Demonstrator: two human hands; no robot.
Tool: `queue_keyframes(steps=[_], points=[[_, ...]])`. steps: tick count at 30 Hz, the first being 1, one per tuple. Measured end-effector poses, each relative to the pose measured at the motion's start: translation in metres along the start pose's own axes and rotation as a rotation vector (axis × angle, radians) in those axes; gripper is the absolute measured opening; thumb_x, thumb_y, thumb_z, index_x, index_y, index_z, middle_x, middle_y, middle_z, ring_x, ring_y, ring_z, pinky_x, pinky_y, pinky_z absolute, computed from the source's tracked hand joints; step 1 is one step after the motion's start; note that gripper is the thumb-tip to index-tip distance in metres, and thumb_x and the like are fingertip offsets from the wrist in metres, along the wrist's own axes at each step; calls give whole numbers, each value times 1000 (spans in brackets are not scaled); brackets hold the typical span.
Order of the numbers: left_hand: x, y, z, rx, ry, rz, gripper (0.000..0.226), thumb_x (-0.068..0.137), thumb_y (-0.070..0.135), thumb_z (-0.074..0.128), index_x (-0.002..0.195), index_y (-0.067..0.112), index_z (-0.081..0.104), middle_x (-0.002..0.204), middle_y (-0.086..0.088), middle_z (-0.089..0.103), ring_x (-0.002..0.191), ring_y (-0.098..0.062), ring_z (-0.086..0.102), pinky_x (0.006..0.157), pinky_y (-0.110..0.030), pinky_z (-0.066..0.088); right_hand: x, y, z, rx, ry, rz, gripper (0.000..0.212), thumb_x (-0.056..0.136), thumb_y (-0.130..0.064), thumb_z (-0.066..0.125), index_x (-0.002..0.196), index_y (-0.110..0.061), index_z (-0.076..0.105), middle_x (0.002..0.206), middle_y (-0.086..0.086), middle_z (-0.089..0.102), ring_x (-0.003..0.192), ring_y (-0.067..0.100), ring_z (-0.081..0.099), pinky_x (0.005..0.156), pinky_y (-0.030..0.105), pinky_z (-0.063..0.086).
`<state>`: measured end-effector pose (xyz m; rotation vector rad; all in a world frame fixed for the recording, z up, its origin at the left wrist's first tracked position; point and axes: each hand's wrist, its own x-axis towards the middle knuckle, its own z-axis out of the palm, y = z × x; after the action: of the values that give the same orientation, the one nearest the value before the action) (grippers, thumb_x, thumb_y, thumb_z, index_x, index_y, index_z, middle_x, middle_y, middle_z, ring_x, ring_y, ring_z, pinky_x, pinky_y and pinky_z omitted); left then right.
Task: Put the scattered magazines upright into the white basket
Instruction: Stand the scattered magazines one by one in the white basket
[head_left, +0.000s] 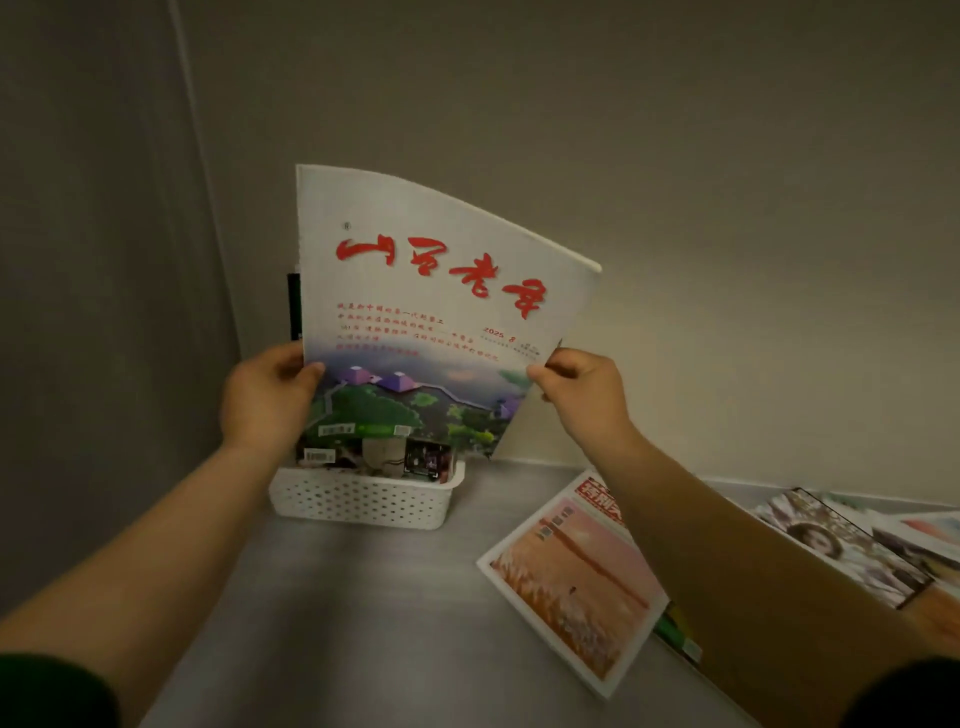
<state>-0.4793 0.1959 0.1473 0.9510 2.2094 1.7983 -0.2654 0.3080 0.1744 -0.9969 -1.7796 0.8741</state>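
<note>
I hold a white magazine (431, 306) with red brush lettering and a landscape picture upright above the white perforated basket (363, 501). My left hand (267, 397) grips its left edge, thumb on the cover. My right hand (584, 392) pinches its right edge. The magazine's lower edge hangs over the basket, tilted a little to the right. Other magazines stand in the basket behind it; a dark spine (294, 306) shows at the left.
The basket stands in the corner where two grey walls meet. On the grey tabletop (363, 623) to the right lies a magazine with a pink-orange cover (571, 582), with a green one (675, 636) under it. Further magazines (841, 540) are spread at the far right.
</note>
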Motion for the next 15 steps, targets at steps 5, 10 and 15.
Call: queue_keyframes(steps=[5,10,15], points=[[40,-33,-3,44,31,-8,24,84,7,53,106,3,63,109,-21,66,98,-34,59,79,-32,40,25,6,47,-119,6,3,17,81,-4,60,92,3,69,96,19,70,68,15,55,54,11,41],[56,-67,0,129,-19,-40,23,84,2,52,103,-4,62,107,-27,65,98,-40,58,77,-32,38,35,28,77,-166,-67,80,15,82,-6,59,89,2,69,96,18,70,71,17,54,57,16,43],[64,-92,11,233,-92,-142,22,85,5,51,103,-3,61,111,-27,63,100,-42,57,77,-36,40,36,53,99,-250,-156,202,17,86,-11,55,94,-2,67,105,15,68,81,18,54,72,24,45]])
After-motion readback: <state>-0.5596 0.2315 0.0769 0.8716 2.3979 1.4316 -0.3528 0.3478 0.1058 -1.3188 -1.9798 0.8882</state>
